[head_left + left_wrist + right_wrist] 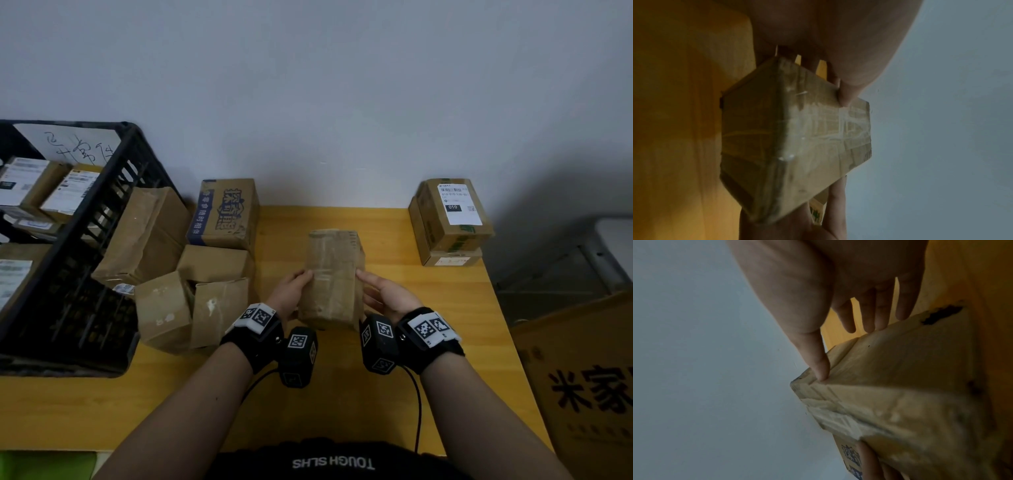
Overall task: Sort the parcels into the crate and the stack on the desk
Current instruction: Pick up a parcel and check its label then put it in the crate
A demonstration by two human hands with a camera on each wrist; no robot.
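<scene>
A taped brown cardboard parcel (334, 274) is held between both hands above the middle of the yellow desk (411, 394). My left hand (291, 287) grips its left side, thumb on the top face (846, 91) and fingers underneath. My right hand (383, 291) grips the right side, thumb pressing the top edge (822, 368), fingers reaching below. The wrist views show the parcel (797, 138) (900, 386) close up. A black crate (85, 240) holding labelled parcels (24, 185) stands at the left. A stack of two boxes (448, 219) sits at the back right.
Several loose brown parcels (191, 308) and a box with blue print (222, 212) lie between the crate and the held parcel. A large cardboard sheet with red characters (589, 394) leans at the desk's right edge. A grey wall runs behind the desk.
</scene>
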